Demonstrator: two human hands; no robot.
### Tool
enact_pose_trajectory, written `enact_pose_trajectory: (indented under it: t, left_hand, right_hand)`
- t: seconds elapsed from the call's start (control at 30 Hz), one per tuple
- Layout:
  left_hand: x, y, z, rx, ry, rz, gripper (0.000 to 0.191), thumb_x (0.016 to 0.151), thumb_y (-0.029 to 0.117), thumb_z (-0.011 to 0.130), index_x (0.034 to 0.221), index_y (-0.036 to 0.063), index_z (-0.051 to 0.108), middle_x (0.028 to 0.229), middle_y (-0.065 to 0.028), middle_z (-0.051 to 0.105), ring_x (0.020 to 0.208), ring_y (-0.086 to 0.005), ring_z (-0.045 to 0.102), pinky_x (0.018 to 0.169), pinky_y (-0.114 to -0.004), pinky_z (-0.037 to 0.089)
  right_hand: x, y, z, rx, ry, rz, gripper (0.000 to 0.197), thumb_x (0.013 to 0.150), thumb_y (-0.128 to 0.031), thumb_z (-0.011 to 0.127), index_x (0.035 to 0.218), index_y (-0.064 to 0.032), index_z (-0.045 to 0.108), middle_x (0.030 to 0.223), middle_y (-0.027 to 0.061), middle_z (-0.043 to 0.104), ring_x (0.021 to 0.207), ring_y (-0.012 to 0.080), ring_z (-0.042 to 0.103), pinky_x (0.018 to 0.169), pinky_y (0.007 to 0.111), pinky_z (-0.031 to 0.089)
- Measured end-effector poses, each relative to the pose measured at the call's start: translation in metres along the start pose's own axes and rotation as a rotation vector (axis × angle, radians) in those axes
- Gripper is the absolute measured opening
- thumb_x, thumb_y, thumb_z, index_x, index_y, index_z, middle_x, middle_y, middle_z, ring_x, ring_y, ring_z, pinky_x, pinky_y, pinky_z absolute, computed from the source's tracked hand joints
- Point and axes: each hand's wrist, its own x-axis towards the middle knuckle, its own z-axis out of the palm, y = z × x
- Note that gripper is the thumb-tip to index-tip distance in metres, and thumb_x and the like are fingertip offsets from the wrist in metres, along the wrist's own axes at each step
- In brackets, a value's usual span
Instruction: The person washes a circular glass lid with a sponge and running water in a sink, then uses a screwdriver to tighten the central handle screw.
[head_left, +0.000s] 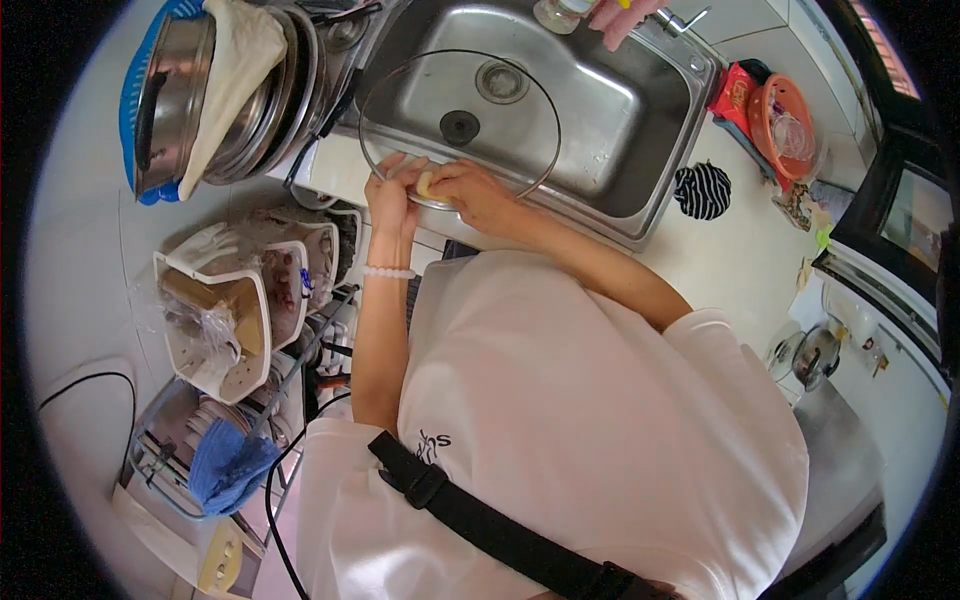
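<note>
A clear round glass pot lid with a thin metal rim (558, 112) is held over the near edge of the stainless steel sink (637, 150). Its black knob (459, 127) shows at the middle. My left hand (391, 182) grips the near left part of the rim; a pale beaded bracelet (389, 273) is on that wrist. At the near rim, my right hand (474, 193) presses a small yellow piece (425, 184), perhaps a sponge, against the lid. The sink's drain strainer (502, 81) is seen through the glass.
Left of the sink stand steel pots (180, 97) with a cream cloth (232, 75) over them. White bins (214, 330) and a wire rack with a blue cloth (225, 465) are lower left. Right are a striped cloth bundle (703, 191), an orange basket (802, 112) and the faucet (679, 22).
</note>
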Motion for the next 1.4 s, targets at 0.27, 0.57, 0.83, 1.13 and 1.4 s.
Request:
enact_pose_trajectory:
  t: [0.27, 0.57, 0.83, 1.13, 1.4]
  left_hand:
    - [-0.019, 0.017, 0.016, -0.007, -0.05, -0.06, 0.045, 0.074, -0.012, 0.042, 0.118, -0.0082, 0.034, 0.11, -0.0334, 0.052, 0.088, -0.0419, 0.062, 0.078, -0.046, 0.055]
    - [-0.031, 0.023, 0.028, 0.013, -0.061, -0.081, 0.055, 0.071, -0.013, 0.042, 0.123, -0.0011, 0.029, 0.104, -0.0264, 0.056, 0.084, -0.0388, 0.063, 0.073, -0.041, 0.057]
    - [-0.035, 0.025, 0.032, -0.026, -0.082, -0.108, 0.064, 0.069, -0.015, 0.044, 0.128, -0.0001, 0.026, 0.104, -0.025, 0.056, 0.087, -0.0393, 0.063, 0.071, -0.041, 0.056]
    - [-0.038, 0.016, 0.03, -0.028, -0.07, -0.122, 0.062, 0.069, -0.014, 0.042, 0.128, 0.0016, 0.029, 0.107, -0.0257, 0.055, 0.086, -0.0378, 0.062, 0.07, -0.041, 0.056]
    - [-0.039, 0.007, 0.037, -0.048, -0.042, -0.095, 0.064, 0.068, -0.011, 0.044, 0.128, 0.0016, 0.029, 0.106, -0.0235, 0.055, 0.08, -0.0342, 0.063, 0.067, -0.04, 0.056]
  right_hand:
    - [-0.028, 0.085, -0.07, -0.488, -0.103, 0.357, 0.029, 0.066, -0.001, 0.057, 0.095, 0.0017, 0.061, 0.106, 0.0174, 0.056, 0.103, 0.0336, 0.052, 0.095, 0.038, 0.039]
    - [-0.023, 0.051, -0.034, -0.274, -0.186, 0.601, 0.05, 0.089, -0.037, 0.047, 0.108, 0.0079, 0.058, 0.112, 0.0293, 0.053, 0.114, 0.0431, 0.043, 0.099, 0.045, 0.034]
    - [0.046, 0.151, -0.033, -0.648, -0.034, 0.661, 0.065, 0.09, -0.04, 0.044, 0.133, 0.0078, 0.032, 0.14, 0.0301, 0.023, 0.129, 0.0449, 0.021, 0.108, 0.048, 0.019]
    - [0.091, 0.15, -0.035, -0.526, -0.04, 0.139, 0.051, 0.085, -0.025, 0.053, 0.128, -0.0007, 0.04, 0.135, 0.0146, 0.038, 0.126, 0.0365, 0.03, 0.103, 0.043, 0.03]
    - [0.006, 0.099, -0.057, -0.746, -0.281, 0.876, 0.032, 0.078, -0.03, 0.06, 0.097, -0.0058, 0.066, 0.116, 0.0138, 0.057, 0.12, 0.0328, 0.041, 0.095, 0.04, 0.036]
